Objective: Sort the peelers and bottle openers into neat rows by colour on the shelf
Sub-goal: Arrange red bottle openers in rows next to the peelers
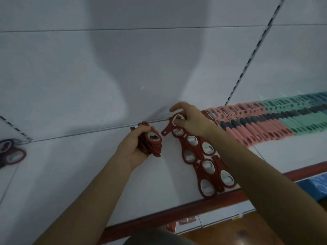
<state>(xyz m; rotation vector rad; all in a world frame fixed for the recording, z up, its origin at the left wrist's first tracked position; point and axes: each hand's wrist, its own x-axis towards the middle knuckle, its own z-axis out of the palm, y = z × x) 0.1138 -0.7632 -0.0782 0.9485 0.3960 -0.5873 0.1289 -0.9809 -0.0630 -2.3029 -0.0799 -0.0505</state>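
My left hand point(131, 147) grips a stack of red bottle openers point(152, 144) just above the white shelf point(88, 174). My right hand point(191, 121) pinches the ring end of one red bottle opener point(169, 127) at the far end of a row of red bottle openers point(203, 160) lying overlapped on the shelf. The row runs from the back wall toward the front edge. To the right lie packed rows of pink peelers point(251, 128) and teal peelers point(300, 119), some with dark handles.
Two dark red openers point(12, 152) lie at the shelf's far left. The shelf's red front rail point(177, 209) runs along the near edge, with a lower shelf and price tags point(221, 218) beneath. A slotted upright point(251, 55) stands on the back wall.
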